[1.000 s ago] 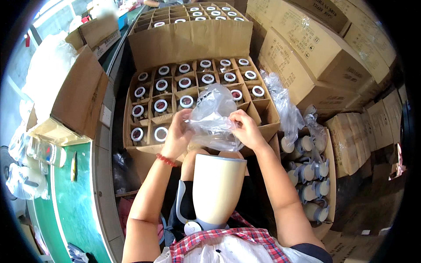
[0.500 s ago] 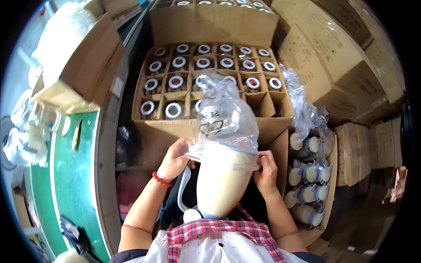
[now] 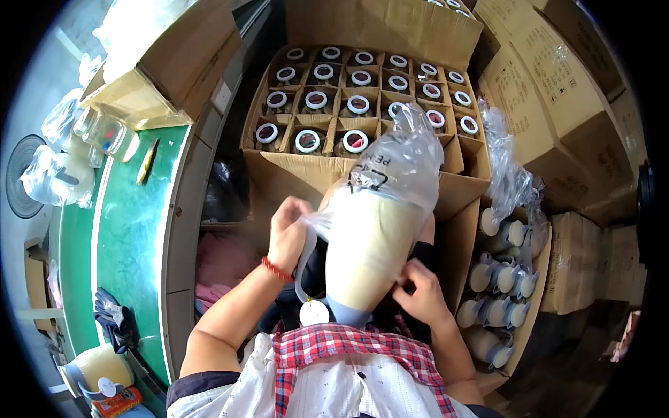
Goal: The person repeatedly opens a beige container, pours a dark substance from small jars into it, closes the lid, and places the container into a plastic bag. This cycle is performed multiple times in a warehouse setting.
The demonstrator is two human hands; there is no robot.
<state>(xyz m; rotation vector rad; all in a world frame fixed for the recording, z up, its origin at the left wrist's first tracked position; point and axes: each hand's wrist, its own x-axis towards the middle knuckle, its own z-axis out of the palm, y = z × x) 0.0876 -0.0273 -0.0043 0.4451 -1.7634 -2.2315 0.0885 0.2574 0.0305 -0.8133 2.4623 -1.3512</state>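
Note:
A cream jug (image 3: 369, 251) with a blue-grey handle and a round white tag (image 3: 314, 313) stands tilted against my lap, its blue-grey end toward me. A clear plastic bag (image 3: 401, 157) with black print covers its far end and part of its body. My left hand (image 3: 289, 230) is closed on the bag's edge beside the handle, stretching it out to the left. On the jug's right side, my right hand (image 3: 421, 292) is closed, fingertips pinching the bag's edge close to the body.
Ahead stands a divided carton (image 3: 300, 164) of white-rimmed glass jars. An open carton (image 3: 533, 292) at right holds several similar jugs. On the green bench (image 3: 132, 237) at left lie a yellow cutter (image 3: 148, 161), dark gloves (image 3: 113, 320) and another jug (image 3: 104, 369). Stacked cartons (image 3: 536, 104) line the right.
The bag has come further down over the jug, most clearly on the right. My right hand has moved down along the jug's side. The view has shifted, so the surroundings sit differently.

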